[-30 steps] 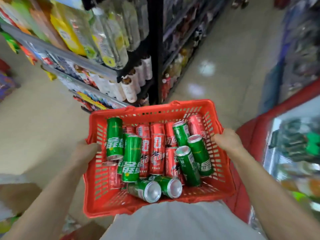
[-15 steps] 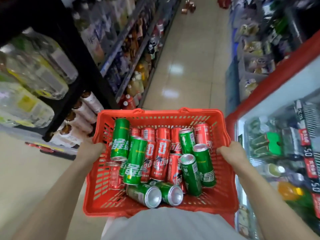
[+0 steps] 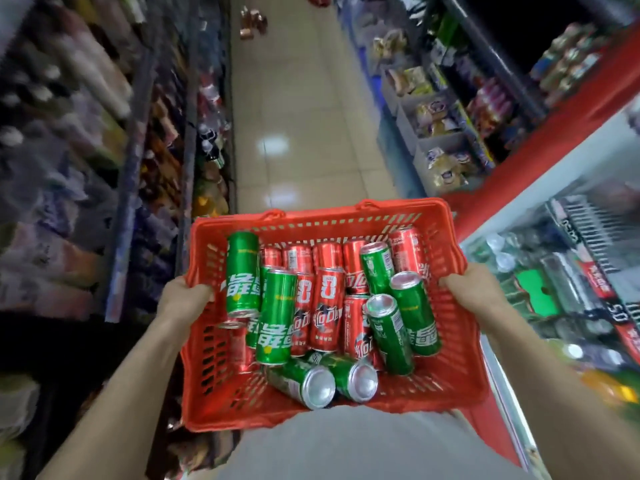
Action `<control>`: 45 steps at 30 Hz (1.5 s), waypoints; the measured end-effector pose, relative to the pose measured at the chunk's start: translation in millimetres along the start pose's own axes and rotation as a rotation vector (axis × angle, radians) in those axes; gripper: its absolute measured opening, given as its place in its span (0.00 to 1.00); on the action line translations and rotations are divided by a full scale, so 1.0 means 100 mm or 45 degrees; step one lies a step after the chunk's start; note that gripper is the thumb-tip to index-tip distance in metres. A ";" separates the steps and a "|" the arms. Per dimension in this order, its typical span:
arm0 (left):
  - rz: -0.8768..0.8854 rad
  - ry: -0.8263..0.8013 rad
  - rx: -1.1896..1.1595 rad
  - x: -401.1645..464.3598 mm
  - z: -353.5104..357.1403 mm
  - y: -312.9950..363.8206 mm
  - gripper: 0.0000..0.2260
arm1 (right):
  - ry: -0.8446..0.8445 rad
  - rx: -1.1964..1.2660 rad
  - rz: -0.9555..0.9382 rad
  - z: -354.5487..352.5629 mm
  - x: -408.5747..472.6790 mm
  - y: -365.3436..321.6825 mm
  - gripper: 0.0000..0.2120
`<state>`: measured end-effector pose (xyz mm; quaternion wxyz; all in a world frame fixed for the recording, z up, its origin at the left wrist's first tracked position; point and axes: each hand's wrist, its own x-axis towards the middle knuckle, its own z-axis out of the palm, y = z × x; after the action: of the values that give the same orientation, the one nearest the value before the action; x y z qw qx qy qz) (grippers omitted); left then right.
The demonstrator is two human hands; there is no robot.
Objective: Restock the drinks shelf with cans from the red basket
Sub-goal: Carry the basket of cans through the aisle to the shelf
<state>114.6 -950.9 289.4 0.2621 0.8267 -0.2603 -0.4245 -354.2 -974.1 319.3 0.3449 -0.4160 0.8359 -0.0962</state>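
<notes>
Glossy tiled aisle (image 3: 294, 140); both hands (image 3: 183, 299) (image 3: 474, 289) grip slotted plastic red basket (image 3: 311, 223) of cylindrical metal cans (image 3: 325, 306).

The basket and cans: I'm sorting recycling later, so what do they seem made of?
The basket looks like moulded red plastic, matte, with slotted walls and a thick rim. The green cans and red cans look like thin metal, probably aluminium: glossy printed sides and bare silvery ends, as on the can end facing the camera.
</notes>
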 end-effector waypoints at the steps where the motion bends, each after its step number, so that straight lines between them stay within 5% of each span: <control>1: 0.013 -0.014 0.010 0.05 0.05 0.26 0.14 | -0.007 0.021 0.015 -0.02 0.13 -0.10 0.06; 5: -0.002 0.013 -0.026 0.49 0.35 0.98 0.14 | 0.003 0.046 -0.016 -0.14 0.92 -0.64 0.06; 11: -0.059 0.044 -0.056 1.12 0.68 2.01 0.08 | -0.069 0.031 -0.021 -0.38 2.17 -1.53 0.21; 17: -0.075 0.084 -0.034 2.15 0.87 2.99 0.16 | -0.104 0.006 -0.041 -0.42 3.17 -2.63 0.13; 19: -0.060 0.062 0.012 2.56 0.91 3.33 0.12 | -0.101 -0.002 -0.046 -0.39 3.51 -3.00 0.18; 28: 0.030 0.035 0.013 4.48 0.86 5.21 0.06 | -0.019 0.076 -0.019 -0.44 4.91 -4.90 0.04; 32: 0.009 0.022 0.032 5.38 0.96 5.87 0.16 | -0.040 0.065 -0.027 -0.46 5.79 -5.65 0.02; 40: -0.084 0.137 -0.026 6.75 1.39 7.39 0.08 | -0.099 0.016 -0.099 -0.67 7.79 -7.47 0.15; 45: -0.109 0.167 -0.053 7.73 1.49 8.47 0.11 | -0.129 0.051 -0.088 -0.79 8.71 -8.54 0.10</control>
<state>203.3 -2102.5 331.8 0.2772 0.8575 -0.1981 -0.3854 -231.3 -2190.9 327.9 0.3915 -0.4418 0.8005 -0.1038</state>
